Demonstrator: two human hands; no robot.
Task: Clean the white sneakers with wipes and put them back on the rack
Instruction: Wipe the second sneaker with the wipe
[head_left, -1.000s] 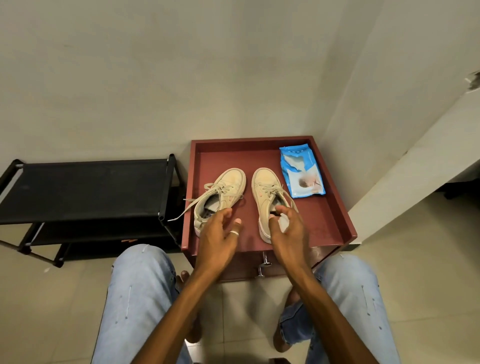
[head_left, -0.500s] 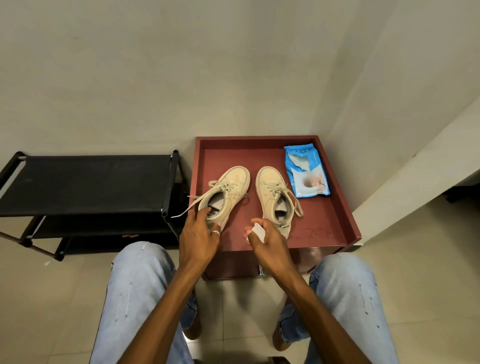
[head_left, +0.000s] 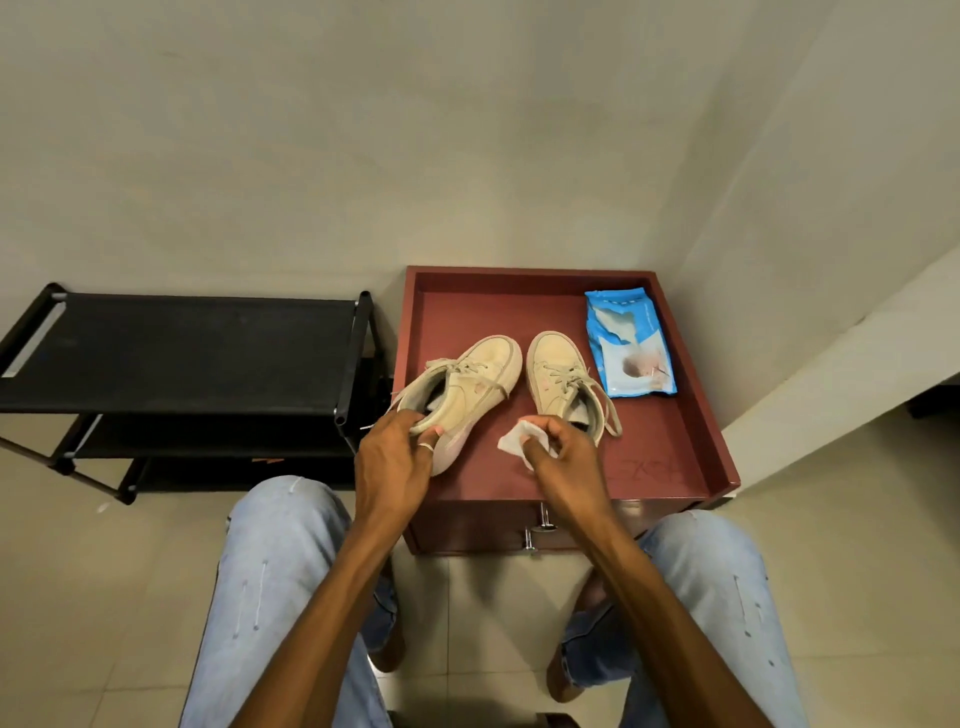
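Left sneaker (head_left: 462, 395) tipped onto its side near the left edge of the red surface (head_left: 654, 467), heel collar clamped in the curled fingers of the left hand (head_left: 395, 457). Just beside it, right sneaker (head_left: 558, 379) flat on its sole, toe toward the back edge, laces loose. White wipe (head_left: 511, 441) pinched in the right hand (head_left: 563, 457), between the two heels. Blue wipes pack (head_left: 631, 345) in the back right corner. Black rack (head_left: 182, 353) beyond the left edge, on the floor.

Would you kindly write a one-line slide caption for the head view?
Seated person's left hand grips one white sneaker at the red cabinet while the right hand holds a wipe.
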